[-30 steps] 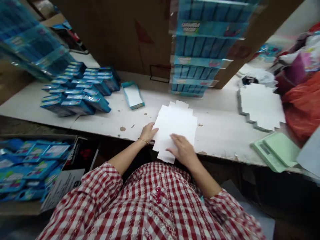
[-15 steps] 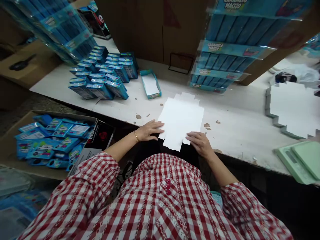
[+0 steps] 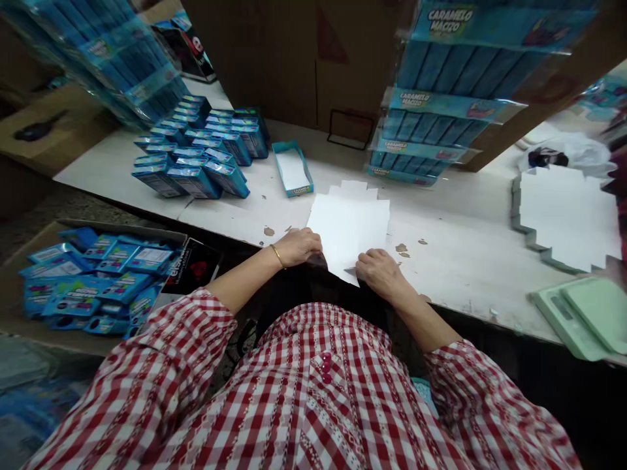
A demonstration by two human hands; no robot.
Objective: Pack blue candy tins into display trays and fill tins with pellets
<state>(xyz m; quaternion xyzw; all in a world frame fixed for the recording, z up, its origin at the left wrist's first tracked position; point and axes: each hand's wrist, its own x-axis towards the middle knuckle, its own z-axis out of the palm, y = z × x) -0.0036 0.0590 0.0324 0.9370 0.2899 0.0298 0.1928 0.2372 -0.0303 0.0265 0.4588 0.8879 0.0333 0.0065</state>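
Head view: what do the two hands have?

Both are on one white card (image 3: 345,225), a flat cut-out with stepped edges. The left hand (image 3: 298,247) has its fingers curled narrow on the near left edge, and the right hand (image 3: 381,271) grips the near right edge, its fingers curled in too.

Where does the card lie?

On the white surface (image 3: 441,228), at the near edge, right in front of the person's checked shirt (image 3: 313,391). The flap between the hands looks bent, but the fingers hide part of it.

Anything just beyond it?

Yes, a small blue tray (image 3: 292,168) with a white inside, far and slightly left of the card. Left of that, small blue boxes (image 3: 193,156) stand packed close together.

And to the right?

A stack of white cut-outs (image 3: 568,212), with a pale green scale (image 3: 582,313) on the near side of it. On the far side, blue packs marked "Caramelo Macizo" (image 3: 426,104) rise in a column before a brown cardboard box (image 3: 274,65).

What about near left?

Down below the surface, an open carton (image 3: 49,232) holds loose blue packets (image 3: 98,281).
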